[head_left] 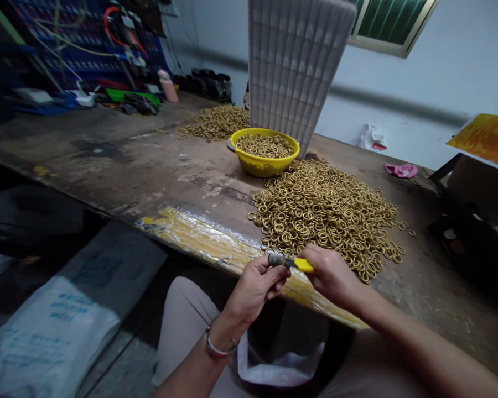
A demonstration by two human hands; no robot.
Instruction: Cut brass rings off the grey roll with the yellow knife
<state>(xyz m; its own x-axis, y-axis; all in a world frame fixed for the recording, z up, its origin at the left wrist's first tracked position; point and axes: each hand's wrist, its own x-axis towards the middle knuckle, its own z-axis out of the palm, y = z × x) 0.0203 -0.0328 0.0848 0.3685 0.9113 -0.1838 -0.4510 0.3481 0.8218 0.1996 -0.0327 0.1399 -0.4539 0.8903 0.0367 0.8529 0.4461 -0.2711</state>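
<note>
My left hand (257, 284) pinches a small dark grey ring-shaped piece (276, 259) between thumb and fingers, just over the table's front edge. In my right hand (330, 273) is a yellow-handled knife (304, 265), its dark blade reaching to the grey piece; whether they touch is hard to make out. Directly beyond both hands spreads a large pile of brass-coloured rings (327, 204). Behind that pile stands a yellow basin (261, 167) filled with similar rings.
A tall grey ribbed plastic panel (294, 61) stands upright behind the basin. Another ring pile (219, 121) lies farther back, near a partly hidden person's hand (246, 99). Clear tape (207, 237) covers the table's front edge. Below hangs a white bag (280, 370) between my knees.
</note>
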